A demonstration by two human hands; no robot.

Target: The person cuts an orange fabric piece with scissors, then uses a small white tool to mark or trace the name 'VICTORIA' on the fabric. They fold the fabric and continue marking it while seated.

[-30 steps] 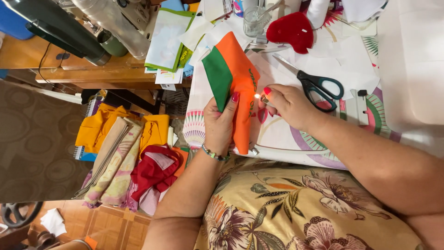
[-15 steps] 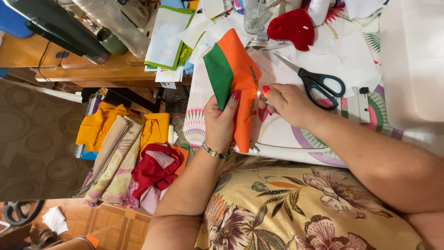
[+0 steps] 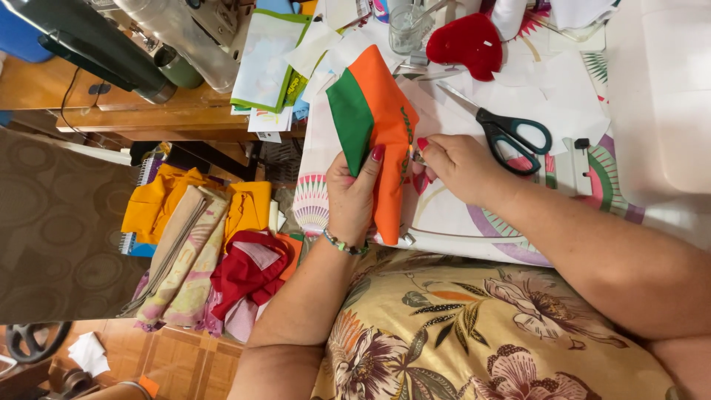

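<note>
My left hand (image 3: 354, 194) grips a folded piece of orange and green fabric (image 3: 381, 118) over the table's near edge, thumb on the orange side. My right hand (image 3: 459, 167) is at the fabric's right edge, fingertips pinched together on something small that I cannot make out. Black-handled scissors (image 3: 503, 127) lie shut on the patterned tablecloth (image 3: 459, 222) just beyond my right hand.
A red felt piece (image 3: 466, 43) and a glass (image 3: 406, 24) sit at the back of the table. Papers (image 3: 266, 55) lie on a wooden shelf (image 3: 111, 111) at left. A pile of folded fabrics (image 3: 200, 244) lies below it. A white box (image 3: 666, 96) stands at right.
Both hands and the fabric have stayed almost in place; my right fingertips shifted slightly along the fabric's edge.
</note>
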